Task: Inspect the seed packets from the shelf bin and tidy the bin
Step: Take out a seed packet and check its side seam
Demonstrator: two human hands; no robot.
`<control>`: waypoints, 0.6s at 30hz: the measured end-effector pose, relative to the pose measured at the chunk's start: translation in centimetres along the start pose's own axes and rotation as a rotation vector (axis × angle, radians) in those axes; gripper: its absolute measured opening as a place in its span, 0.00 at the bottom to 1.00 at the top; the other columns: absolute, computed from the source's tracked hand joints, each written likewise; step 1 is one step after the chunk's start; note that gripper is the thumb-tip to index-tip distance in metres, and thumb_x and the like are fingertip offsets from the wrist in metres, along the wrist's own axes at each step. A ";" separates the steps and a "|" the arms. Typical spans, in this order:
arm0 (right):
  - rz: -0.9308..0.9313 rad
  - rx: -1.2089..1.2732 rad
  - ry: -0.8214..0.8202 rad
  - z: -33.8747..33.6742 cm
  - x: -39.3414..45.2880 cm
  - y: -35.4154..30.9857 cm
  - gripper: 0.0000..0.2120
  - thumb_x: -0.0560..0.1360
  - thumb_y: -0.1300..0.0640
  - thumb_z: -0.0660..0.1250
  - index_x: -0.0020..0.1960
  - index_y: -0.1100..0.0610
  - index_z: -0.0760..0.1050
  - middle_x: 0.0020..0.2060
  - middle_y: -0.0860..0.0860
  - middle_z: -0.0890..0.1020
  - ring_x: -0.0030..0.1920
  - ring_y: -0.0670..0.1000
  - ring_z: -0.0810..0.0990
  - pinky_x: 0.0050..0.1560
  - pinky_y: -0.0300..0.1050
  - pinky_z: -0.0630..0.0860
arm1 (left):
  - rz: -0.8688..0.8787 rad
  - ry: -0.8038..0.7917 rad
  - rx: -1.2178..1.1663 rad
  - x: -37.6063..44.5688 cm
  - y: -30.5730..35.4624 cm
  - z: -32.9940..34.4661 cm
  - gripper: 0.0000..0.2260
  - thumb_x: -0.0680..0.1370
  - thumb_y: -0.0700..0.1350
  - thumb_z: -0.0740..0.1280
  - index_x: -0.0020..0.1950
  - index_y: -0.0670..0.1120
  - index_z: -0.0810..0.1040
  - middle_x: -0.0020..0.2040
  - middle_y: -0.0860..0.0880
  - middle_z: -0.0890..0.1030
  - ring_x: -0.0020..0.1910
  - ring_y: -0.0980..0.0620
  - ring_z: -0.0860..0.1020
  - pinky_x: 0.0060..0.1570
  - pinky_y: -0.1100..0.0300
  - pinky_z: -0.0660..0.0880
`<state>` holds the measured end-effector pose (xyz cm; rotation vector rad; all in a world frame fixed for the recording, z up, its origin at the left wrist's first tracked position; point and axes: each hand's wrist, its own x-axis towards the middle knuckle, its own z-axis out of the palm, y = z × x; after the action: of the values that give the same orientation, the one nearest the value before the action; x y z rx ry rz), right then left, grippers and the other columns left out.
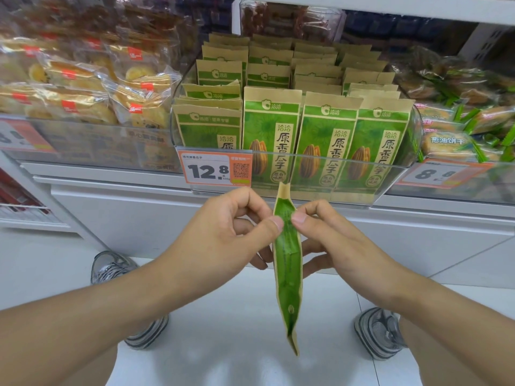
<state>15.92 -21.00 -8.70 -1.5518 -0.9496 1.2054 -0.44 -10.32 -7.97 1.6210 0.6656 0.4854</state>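
A green and tan seed packet (288,274) hangs edge-on to me below the shelf, its narrow side facing the camera. My left hand (237,227) pinches its left face near the top with thumb and curled fingers. My right hand (323,232) pinches the right face at the same height. Above them a clear plastic bin (390,188) holds several rows of matching green seed packets (326,140) standing upright. The front left packet (209,126) sits lower than its neighbours.
An orange price tag (214,168) reading 12.8 hangs on the bin's front. Bagged pastries (83,87) fill the bin to the left, green-wrapped snacks (468,118) the one to the right. A white shelf base lies below, and my grey shoes (379,332) stand on the white floor.
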 end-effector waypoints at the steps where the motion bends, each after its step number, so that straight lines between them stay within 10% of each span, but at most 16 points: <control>1: -0.007 0.020 0.020 0.0 0.0 -0.1 0.24 0.76 0.37 0.68 0.55 0.57 0.69 0.44 0.52 0.86 0.45 0.55 0.86 0.42 0.46 0.82 | -0.013 -0.036 0.014 -0.1 0.0 0.0 0.10 0.76 0.46 0.74 0.44 0.44 0.75 0.39 0.44 0.82 0.33 0.45 0.83 0.38 0.44 0.83; 7: -0.088 0.135 0.211 -1.2 0.6 -0.8 0.24 0.74 0.36 0.69 0.52 0.56 0.70 0.40 0.47 0.84 0.41 0.54 0.85 0.39 0.46 0.80 | -0.139 -0.318 0.295 -1.0 0.1 -0.1 0.14 0.71 0.63 0.73 0.45 0.55 0.76 0.37 0.48 0.85 0.38 0.46 0.85 0.45 0.39 0.82; 11: -0.107 0.240 0.290 -1.8 0.8 -0.7 0.23 0.70 0.39 0.69 0.54 0.55 0.71 0.46 0.51 0.84 0.43 0.58 0.86 0.39 0.49 0.80 | -0.146 -0.369 0.348 -1.2 0.7 0.3 0.08 0.80 0.57 0.67 0.45 0.56 0.75 0.35 0.50 0.86 0.38 0.48 0.85 0.48 0.42 0.81; 18: -0.162 0.148 -0.006 -2.6 0.5 0.1 0.43 0.59 0.53 0.81 0.71 0.51 0.67 0.56 0.53 0.82 0.56 0.59 0.84 0.52 0.52 0.82 | 0.017 -0.364 0.422 -1.4 1.0 0.2 0.07 0.82 0.52 0.63 0.44 0.55 0.71 0.34 0.53 0.85 0.34 0.53 0.83 0.41 0.50 0.80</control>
<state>18.58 -21.05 -8.66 -1.3298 -0.9484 1.1398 -1.19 -11.47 -6.93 2.0474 0.4971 0.0513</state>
